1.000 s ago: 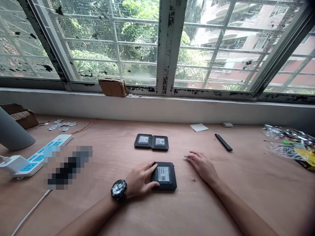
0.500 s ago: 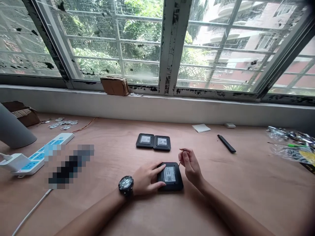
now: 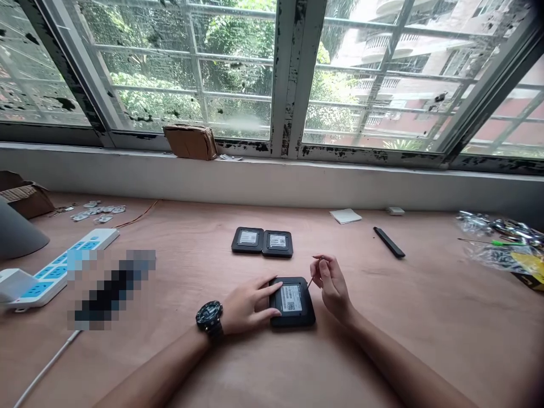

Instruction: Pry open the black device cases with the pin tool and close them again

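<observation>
A small black device (image 3: 293,301) with a white label lies face down on the wooden table (image 3: 272,368), right in front of me. My left hand (image 3: 249,303), with a black watch on its wrist, rests on the device's left edge with fingers spread over it. My right hand (image 3: 332,283) is pinched round a thin pin-like tool (image 3: 311,280), whose tip points at the device's top right corner. Two more black devices (image 3: 262,242) lie side by side a little farther back.
A white and blue power strip (image 3: 55,266) lies at the left, by a cardboard box (image 3: 23,195). A black bar (image 3: 389,242), a white pad (image 3: 345,216) and plastic bags of parts (image 3: 501,241) sit at the right. A brown parcel (image 3: 191,141) is on the windowsill.
My right hand lifted off the table with the thin tool pinched in it and came to the device's top right corner. My left hand stayed on the device.
</observation>
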Tool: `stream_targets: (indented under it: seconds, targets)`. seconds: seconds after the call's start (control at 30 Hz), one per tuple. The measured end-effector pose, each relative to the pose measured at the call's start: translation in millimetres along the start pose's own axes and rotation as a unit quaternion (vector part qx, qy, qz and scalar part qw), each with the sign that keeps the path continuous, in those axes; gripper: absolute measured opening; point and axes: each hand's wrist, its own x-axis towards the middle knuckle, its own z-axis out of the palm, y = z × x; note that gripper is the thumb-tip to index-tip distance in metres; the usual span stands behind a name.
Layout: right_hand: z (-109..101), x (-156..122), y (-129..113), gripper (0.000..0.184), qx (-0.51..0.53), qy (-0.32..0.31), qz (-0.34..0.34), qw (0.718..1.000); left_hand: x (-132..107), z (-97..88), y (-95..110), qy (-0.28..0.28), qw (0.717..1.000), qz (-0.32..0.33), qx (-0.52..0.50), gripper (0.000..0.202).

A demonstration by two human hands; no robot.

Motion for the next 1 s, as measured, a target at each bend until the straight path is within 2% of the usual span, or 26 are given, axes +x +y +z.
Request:
stream_targets:
  seconds: [0.33,0.67,0.73,0.9,1.0]
  targets:
    - [8,3,0,0.022,0.008,0.001,-0.037,0.999,0,1.3,-1,-0.004,1.000,-0.002,-0.002,0.062]
    - [13,2,3,0.024,-0.004,-0.018,-0.026,0.999,0,1.9,-1,0.003,1.000,-0.002,-0.004,0.061]
    - [14,3,0,0.022,-0.019,-0.025,-0.022,0.999,-1,0.3,-2,-0.002,1.000,0.000,-0.007,0.065]
    - [11,8,-9,0.027,0.005,-0.045,0.000,0.999,-4,-10.4,-10,0.003,1.000,0.014,0.004,0.095]
    - [7,10,-10,0.037,0.014,-0.087,0.011,0.996,-7,-15.5,-16,0.005,0.999,0.024,0.023,0.091]
